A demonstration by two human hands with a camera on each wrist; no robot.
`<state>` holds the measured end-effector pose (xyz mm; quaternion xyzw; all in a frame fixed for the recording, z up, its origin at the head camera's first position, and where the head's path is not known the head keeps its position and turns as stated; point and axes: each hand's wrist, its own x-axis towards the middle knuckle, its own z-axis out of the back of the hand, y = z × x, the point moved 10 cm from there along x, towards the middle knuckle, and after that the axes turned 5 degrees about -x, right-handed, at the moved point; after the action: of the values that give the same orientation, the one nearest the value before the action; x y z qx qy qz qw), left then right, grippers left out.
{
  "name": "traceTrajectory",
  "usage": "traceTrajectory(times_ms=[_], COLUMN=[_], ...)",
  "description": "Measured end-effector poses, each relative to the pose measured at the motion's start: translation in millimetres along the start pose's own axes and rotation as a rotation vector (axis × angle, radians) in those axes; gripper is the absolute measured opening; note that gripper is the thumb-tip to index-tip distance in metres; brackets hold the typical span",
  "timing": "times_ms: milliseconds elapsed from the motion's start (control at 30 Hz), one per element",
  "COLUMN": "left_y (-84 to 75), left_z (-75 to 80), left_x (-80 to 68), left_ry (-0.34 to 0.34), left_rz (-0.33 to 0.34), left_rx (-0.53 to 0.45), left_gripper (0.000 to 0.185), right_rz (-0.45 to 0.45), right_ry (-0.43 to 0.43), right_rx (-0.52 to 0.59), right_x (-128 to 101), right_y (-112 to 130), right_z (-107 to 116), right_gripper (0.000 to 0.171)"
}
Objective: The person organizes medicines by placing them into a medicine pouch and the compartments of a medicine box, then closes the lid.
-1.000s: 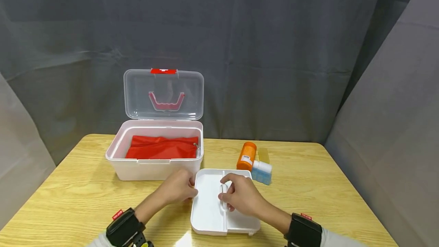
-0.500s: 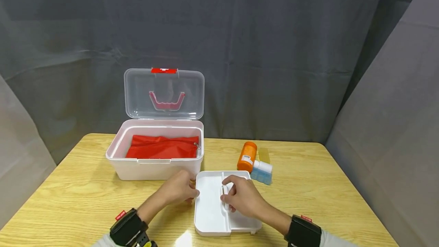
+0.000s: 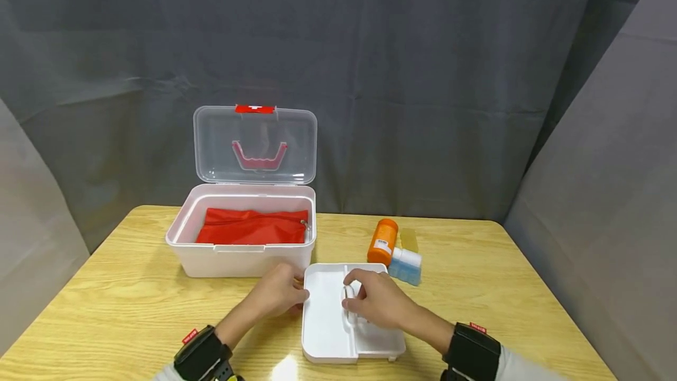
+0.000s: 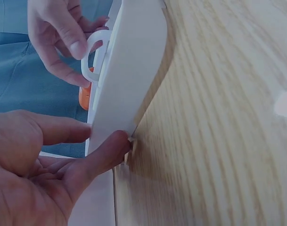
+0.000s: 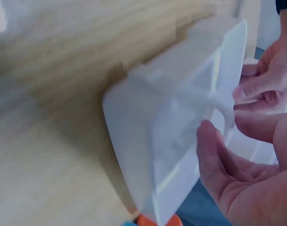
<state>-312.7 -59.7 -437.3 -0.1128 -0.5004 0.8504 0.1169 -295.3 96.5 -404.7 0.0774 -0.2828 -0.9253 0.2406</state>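
A white divided tray [image 3: 324, 334] with a raised loop handle [image 4: 92, 55] on its divider lies on the table, right in front of the box. My left hand [image 3: 279, 291] grips the tray's left edge. In the left wrist view, one fingertip is at the upper rim and another digit [image 4: 110, 150] is at the lower edge. My right hand [image 3: 378, 301] holds the handle between thumb and fingers. The right wrist view shows these fingertips [image 5: 207, 134] at the loop, with the tray blurred. Some left fingers are hidden behind the tray.
A white box [image 3: 238, 260] with its clear lid [image 3: 222, 134] raised holds a red zip pouch [image 3: 248, 228]. Behind the tray's right corner lie an orange bottle [image 3: 383, 241], a white-capped container [image 3: 408, 257], a blue case [image 3: 404, 272] and a yellow piece [image 3: 409, 240].
The tray has shifted slightly right, with its far edge a little nearer me, and both hands have moved with it. During the last half second hands and tray look almost still.
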Motion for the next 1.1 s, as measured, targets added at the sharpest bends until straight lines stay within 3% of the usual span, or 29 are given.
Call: traceTrajectory(times_ms=[133,300,567,733,867,1100], left_y=[1.9,3.1,2.3,2.7,3.4,3.9], left_z=[0.6,1.0,1.4,0.8,0.8,0.4], left_x=[0.9,1.3,0.3,-0.1,0.2,0.6], left_ry=[0.002,0.006,0.009,0.013,0.017,0.023], left_rz=[0.007,0.016,0.017,0.021,0.033,0.036], left_rx=[-0.003,-0.012,-0.018,-0.037,-0.046,-0.051], left_gripper=[0.013,0.014,0.014,0.016,0.019,0.021], right_rz=[-0.022,-0.117,-0.189,-0.258,-0.365,-0.478], right_ry=[-0.022,-0.139,-0.209,-0.198,-0.158,-0.101], right_rx=[-0.088,-0.182,-0.234,-0.264,-0.266,-0.251], right_x=[8,22,44,58,67,77], right_y=[-1,-14,-43,-63,-83,-105], right_z=[18,52,82,89,90,87], right_gripper=[0.033,0.029,0.03,0.048,0.059,0.044])
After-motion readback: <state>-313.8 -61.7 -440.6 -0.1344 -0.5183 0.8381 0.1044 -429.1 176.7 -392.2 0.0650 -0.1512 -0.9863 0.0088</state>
